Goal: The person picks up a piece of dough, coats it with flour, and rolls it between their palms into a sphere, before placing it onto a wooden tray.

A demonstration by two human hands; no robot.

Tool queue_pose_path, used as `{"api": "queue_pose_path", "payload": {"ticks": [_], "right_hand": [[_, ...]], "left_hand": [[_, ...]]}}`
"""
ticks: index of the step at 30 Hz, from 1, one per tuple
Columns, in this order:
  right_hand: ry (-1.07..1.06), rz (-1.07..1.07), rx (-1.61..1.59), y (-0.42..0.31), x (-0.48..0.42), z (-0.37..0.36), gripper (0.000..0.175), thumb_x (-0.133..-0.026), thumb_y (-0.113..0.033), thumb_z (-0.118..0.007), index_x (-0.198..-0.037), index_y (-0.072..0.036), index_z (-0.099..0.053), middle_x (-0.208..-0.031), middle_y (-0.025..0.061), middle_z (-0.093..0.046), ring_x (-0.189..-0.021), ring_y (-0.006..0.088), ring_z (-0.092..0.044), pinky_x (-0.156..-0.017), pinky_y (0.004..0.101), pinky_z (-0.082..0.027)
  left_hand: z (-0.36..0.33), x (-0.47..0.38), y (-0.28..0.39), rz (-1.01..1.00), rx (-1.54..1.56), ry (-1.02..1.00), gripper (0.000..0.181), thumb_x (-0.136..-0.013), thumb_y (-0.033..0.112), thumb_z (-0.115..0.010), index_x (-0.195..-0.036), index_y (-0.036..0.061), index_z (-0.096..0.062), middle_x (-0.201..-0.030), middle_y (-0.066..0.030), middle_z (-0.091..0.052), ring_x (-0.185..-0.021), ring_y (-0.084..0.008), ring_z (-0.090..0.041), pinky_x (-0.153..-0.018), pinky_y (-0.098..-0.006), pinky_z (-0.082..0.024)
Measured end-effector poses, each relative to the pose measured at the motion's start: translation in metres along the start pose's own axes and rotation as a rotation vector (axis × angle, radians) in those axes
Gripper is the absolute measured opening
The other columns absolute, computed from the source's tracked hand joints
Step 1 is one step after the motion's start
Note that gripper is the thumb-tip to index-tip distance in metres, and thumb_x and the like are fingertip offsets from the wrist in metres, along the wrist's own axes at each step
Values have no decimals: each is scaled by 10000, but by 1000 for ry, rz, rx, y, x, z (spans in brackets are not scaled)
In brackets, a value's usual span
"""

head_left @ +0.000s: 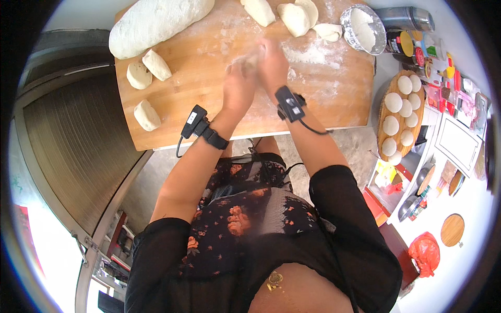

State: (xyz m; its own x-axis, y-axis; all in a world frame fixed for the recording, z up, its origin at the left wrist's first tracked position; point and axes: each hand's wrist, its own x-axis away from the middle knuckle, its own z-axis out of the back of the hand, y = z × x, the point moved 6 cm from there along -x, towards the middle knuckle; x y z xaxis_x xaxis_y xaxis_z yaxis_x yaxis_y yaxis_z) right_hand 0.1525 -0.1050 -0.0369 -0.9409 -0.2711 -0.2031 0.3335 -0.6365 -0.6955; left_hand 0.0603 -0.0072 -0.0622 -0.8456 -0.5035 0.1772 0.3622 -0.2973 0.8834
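Over the middle of a wooden board (195,94), my left hand (239,84) and my right hand (273,64) are brought together. Between them is a small pale piece of dough (249,64), blurred by motion and mostly covered by my fingers. A big dough log (156,23) lies at the far left of the board. Below it are cut dough pieces (146,115) near the left edge. More dough pieces (295,19) lie beyond my hands, at the far edge. Loose flour (313,54) is scattered right of my right hand.
A metal bowl of flour (377,43) stands at the board's far right corner, beside a steel thermos (407,18). Farther right, a round wooden tray (381,129) holds several round dough balls (393,102). Jars (405,45) crowd behind it. A ribbed door panel (78,144) is at left.
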Motion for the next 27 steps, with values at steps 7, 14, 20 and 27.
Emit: {"api": "queue_pose_path", "payload": {"ticks": [7,14,20,27], "right_hand": [[29,118,96,-4,34,32,178,-932,-110,-601,-1103,-64,-607,-997,147,-641,-903,377,-637,-723,473,-520],[-23,-104,-41,21,-18,13,171,-949,-111,-593,-1115,-96,-631,-1024,146,-678,-923,366,-654,-759,447,-521],[-10,32,70,4,22,35,161,-957,-118,-571,-1107,-98,-625,-1014,149,-682,-891,394,-666,-745,475,-526],[-62,13,161,25,-30,17,160,-989,-158,-571,-1135,-101,-608,-970,163,-696,-844,406,-667,-713,500,-519]], "left_hand": [[-4,22,51,-506,-139,-34,209,-932,32,-623,-1135,-12,-614,-1159,-255,-604,-887,-383,-669,-737,-425,-565],[-15,0,24,-105,-106,-16,156,-944,9,-587,-1099,-10,-601,-1131,-246,-622,-886,-396,-663,-771,-431,-555],[-7,11,54,-415,-118,-82,225,-934,51,-606,-1152,0,-617,-1067,-241,-633,-967,-364,-648,-753,-435,-561],[-21,-9,29,-64,-79,71,247,-809,-66,-626,-1039,25,-629,-1033,-219,-606,-867,-421,-639,-777,-446,-553]]}}
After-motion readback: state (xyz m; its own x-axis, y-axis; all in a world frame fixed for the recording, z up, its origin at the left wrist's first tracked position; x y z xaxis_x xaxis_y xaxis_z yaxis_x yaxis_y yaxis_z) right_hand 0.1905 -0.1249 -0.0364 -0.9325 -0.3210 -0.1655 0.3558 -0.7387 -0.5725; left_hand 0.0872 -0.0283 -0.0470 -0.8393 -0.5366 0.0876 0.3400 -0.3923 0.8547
